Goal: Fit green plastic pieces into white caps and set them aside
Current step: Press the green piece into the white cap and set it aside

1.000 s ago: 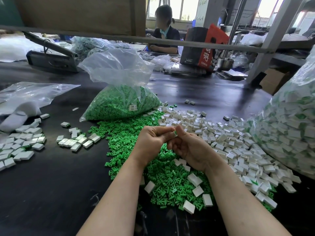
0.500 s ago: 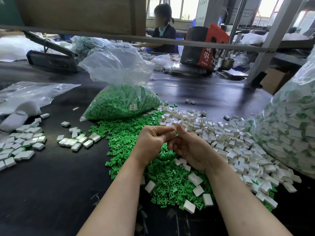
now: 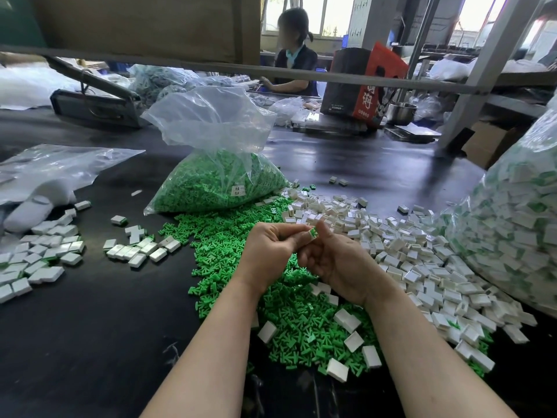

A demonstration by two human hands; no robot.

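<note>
My left hand and my right hand meet above the middle of the table. Between their fingertips they pinch a small white cap with a green piece in it. Under my hands lies a heap of loose green pieces. A heap of empty white caps spreads to the right. Finished caps lie in a small row and a larger pile on the left.
An open clear bag of green pieces stands behind the heap. A big bag of filled caps bulges at the right edge. Flat plastic bags lie at left. A person sits at the far side of the black table.
The green piece now shows more clearly in the cap between my fingertips. Both hands have stayed in place.
</note>
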